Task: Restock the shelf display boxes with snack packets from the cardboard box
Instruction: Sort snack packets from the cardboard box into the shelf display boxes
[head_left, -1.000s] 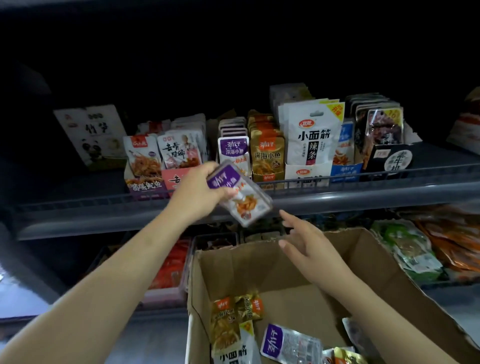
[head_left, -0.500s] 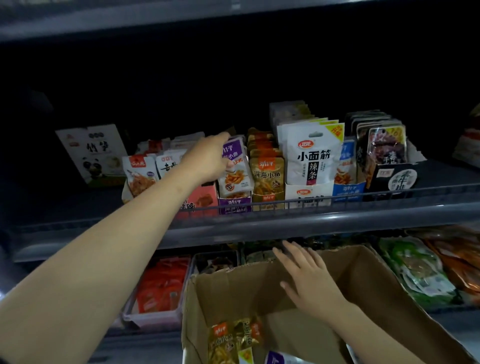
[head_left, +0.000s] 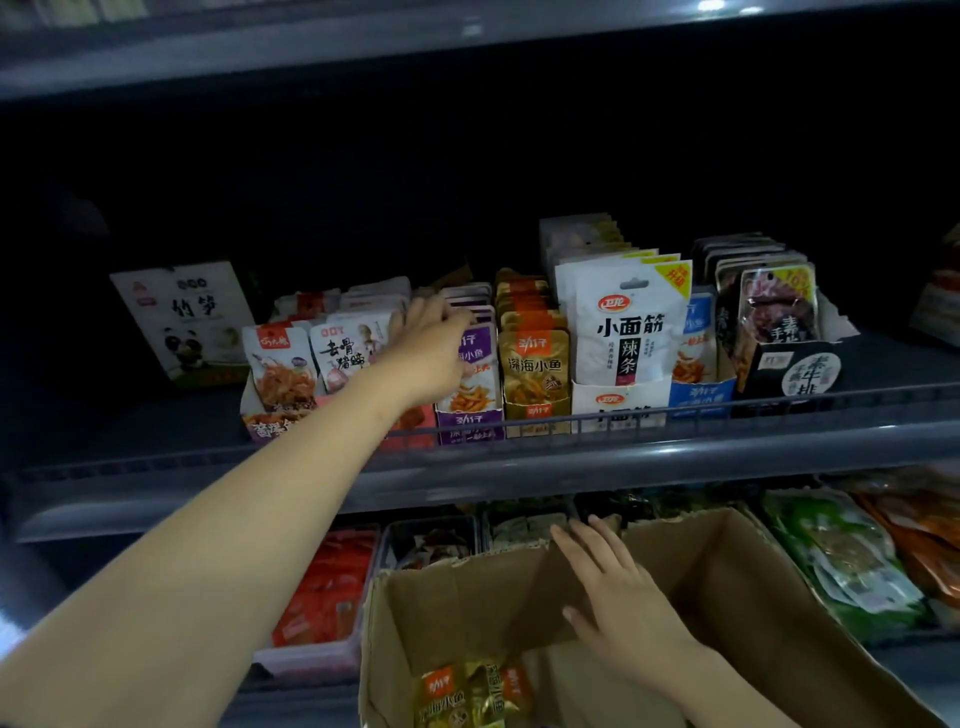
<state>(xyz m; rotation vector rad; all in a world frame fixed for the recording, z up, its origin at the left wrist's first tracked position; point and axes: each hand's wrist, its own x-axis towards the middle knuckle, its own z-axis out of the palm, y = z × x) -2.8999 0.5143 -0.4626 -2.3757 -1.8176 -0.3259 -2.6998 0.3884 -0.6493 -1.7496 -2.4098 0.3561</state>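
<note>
My left hand (head_left: 431, 348) reaches up to the purple display box (head_left: 470, 427) on the middle shelf. Its fingers curl over the top of the front purple snack packet (head_left: 474, 376), which stands upright in that box. My right hand (head_left: 618, 592) lies open and flat against the inner far wall of the cardboard box (head_left: 457, 587) below the shelf. Gold and orange snack packets (head_left: 467, 696) lie at the bottom of the cardboard box. A gold display box (head_left: 535, 415) of similar packets stands right of the purple one.
Along the shelf stand a panda-printed box (head_left: 182, 322), red-fronted boxes (head_left: 280, 374), white packets (head_left: 623, 332), a blue box (head_left: 698, 397) and a black box (head_left: 795, 374). A wire rail (head_left: 675, 413) fronts them. Below are a tray of red packs (head_left: 327, 597) and green packs (head_left: 841, 561).
My left hand carried the purple packet up from above the cardboard box and set it upright at the front of the purple display box. My right hand stayed on the cardboard box.
</note>
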